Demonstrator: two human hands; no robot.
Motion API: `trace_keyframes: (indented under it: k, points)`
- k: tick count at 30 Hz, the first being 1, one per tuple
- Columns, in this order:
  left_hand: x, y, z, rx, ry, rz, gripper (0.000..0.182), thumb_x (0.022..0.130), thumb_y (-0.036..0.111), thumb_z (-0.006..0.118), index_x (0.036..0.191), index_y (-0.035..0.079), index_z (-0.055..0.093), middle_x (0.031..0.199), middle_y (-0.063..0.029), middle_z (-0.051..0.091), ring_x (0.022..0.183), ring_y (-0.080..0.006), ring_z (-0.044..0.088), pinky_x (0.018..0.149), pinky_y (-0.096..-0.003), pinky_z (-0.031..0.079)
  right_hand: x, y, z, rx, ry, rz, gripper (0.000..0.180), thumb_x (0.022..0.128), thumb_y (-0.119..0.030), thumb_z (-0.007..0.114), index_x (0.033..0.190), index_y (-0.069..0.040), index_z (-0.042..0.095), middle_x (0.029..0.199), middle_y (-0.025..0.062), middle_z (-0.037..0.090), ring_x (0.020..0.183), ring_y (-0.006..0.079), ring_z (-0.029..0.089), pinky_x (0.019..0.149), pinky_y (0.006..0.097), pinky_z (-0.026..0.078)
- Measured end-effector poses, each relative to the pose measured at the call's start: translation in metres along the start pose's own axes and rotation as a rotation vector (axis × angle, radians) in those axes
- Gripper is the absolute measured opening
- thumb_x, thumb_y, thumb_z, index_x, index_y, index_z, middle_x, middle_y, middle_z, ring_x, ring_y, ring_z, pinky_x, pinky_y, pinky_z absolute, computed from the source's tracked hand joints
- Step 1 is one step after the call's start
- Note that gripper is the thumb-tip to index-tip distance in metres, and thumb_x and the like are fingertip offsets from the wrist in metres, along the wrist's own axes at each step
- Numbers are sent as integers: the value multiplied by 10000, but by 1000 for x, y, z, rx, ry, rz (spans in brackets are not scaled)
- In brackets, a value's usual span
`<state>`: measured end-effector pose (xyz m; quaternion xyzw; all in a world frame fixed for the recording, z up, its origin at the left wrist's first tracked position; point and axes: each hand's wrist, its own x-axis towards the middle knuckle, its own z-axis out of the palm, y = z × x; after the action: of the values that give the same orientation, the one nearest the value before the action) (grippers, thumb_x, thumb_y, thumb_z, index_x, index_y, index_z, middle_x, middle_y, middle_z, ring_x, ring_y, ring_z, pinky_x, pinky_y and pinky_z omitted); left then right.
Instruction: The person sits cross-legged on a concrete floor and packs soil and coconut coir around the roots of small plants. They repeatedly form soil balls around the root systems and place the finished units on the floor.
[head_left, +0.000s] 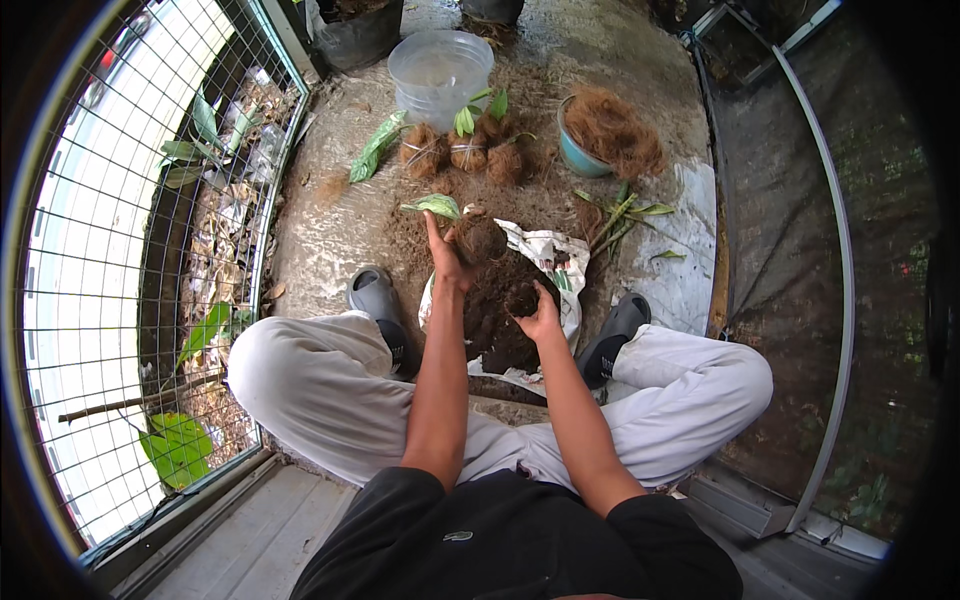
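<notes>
My left hand (451, 259) supports a brown, fibrous root ball (481, 237) from its left side. A pale-veined green leaf (435, 205) sticks out beyond my fingertips, apparently from the same plant. Lower and to the right, my right hand (541, 316) cups a clump of dark soil (523, 299). Beneath both hands, a heap of loose soil (491, 319) lies on an opened white plastic sack (571, 262) that bears printing. Several fibre-wrapped root balls (468, 152), some tied with pale string, sit beyond my left hand with leaves rising from them.
A clear plastic tub (441, 71) stands at the back. Coconut fibre (611, 131) overflows a teal pot (581, 154) at the right, with cut green stems (621, 217) before it. Wire mesh (180, 247) borders the left side, and dark netting (780, 247) the right.
</notes>
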<state>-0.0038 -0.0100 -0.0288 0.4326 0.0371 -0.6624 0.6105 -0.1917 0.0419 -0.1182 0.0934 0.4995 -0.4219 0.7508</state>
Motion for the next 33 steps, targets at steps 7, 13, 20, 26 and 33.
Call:
trace_keyframes:
  k: [7, 13, 20, 26, 33]
  points:
    - [0, -18, 0, 221, -238, 2, 964, 825, 824, 233, 1161, 6, 617, 1103, -154, 639, 1031, -284, 585, 914, -414, 454, 1, -4, 0, -20, 10, -30, 431, 950, -358, 515, 1318, -133, 489, 1316, 64, 522, 1205, 267, 491, 1057, 479, 328]
    - [14, -46, -13, 263, -205, -113, 761, 898, 695, 374, 1104, 4, 618, 1041, -117, 650, 943, -234, 610, 872, -353, 470, -12, -25, 20, -8, 38, -175, 381, 962, -344, 510, 1284, -141, 501, 1262, 53, 544, 1161, 250, 517, 1097, 469, 255]
    - [37, -76, -37, 430, -153, -40, 548, 941, 524, 486, 997, 2, 641, 927, -80, 675, 779, -169, 639, 727, -305, 518, -40, -38, 66, -27, -175, -468, 268, 989, -347, 499, 964, -88, 564, 863, 45, 587, 820, 198, 601, 788, 409, 527]
    - [10, -86, -16, 508, -210, -70, 289, 901, 287, 626, 984, 12, 655, 877, -40, 658, 730, -120, 604, 648, -276, 478, -45, -24, 66, -535, 90, -843, 354, 991, -390, 495, 885, -64, 584, 806, 14, 568, 754, 115, 544, 716, 304, 421]
    - [6, -92, -10, 388, -224, 106, 265, 908, 257, 621, 954, 0, 663, 854, -23, 649, 748, -96, 577, 671, -250, 449, -37, 1, 67, -862, 188, -1287, 268, 974, -206, 511, 898, 27, 622, 777, 142, 618, 723, 260, 600, 670, 363, 455]
